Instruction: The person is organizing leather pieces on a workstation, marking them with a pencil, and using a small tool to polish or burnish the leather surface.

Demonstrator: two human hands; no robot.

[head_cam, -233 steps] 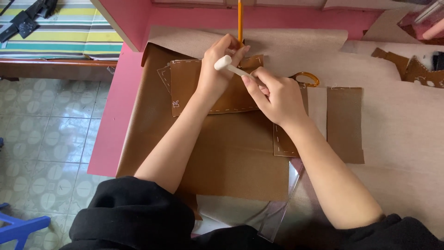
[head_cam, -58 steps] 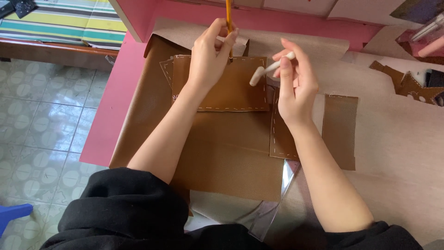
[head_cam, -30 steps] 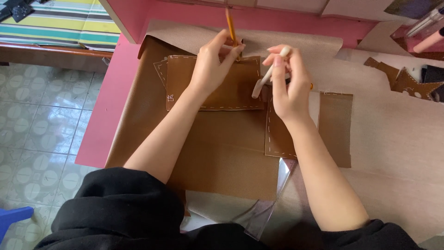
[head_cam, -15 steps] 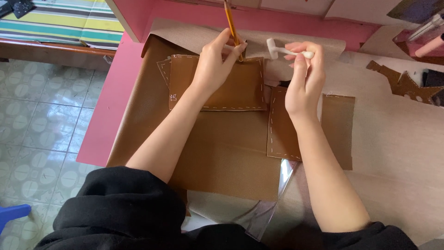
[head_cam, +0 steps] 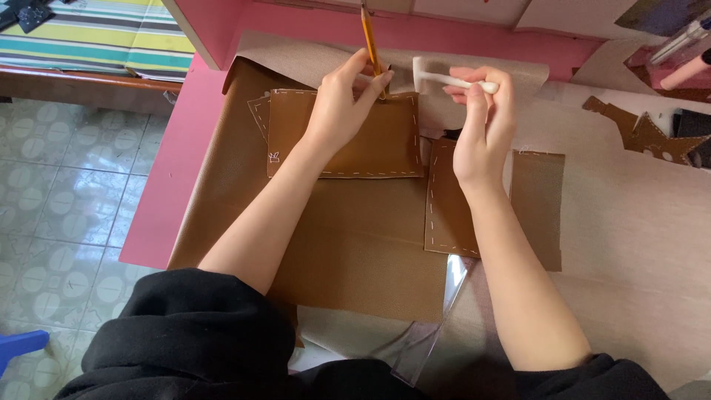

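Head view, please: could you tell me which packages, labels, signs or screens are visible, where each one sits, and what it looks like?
No package, sign or screen shows clearly.
Small white mark: near the lower left corner of the stitched brown leather panel, under the left hand; tiny, white on brown, too small to make out.
Dark items at the top right edge: too cropped to tell.

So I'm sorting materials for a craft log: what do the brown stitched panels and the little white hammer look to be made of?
The brown stitched panel under the left hand looks like leather or faux leather: smooth, slightly shiny, clean cut edges, pale stitch marks along the border. The white hammer in the right hand looks like matte plastic or nylon, uniformly white; I can't tell which.
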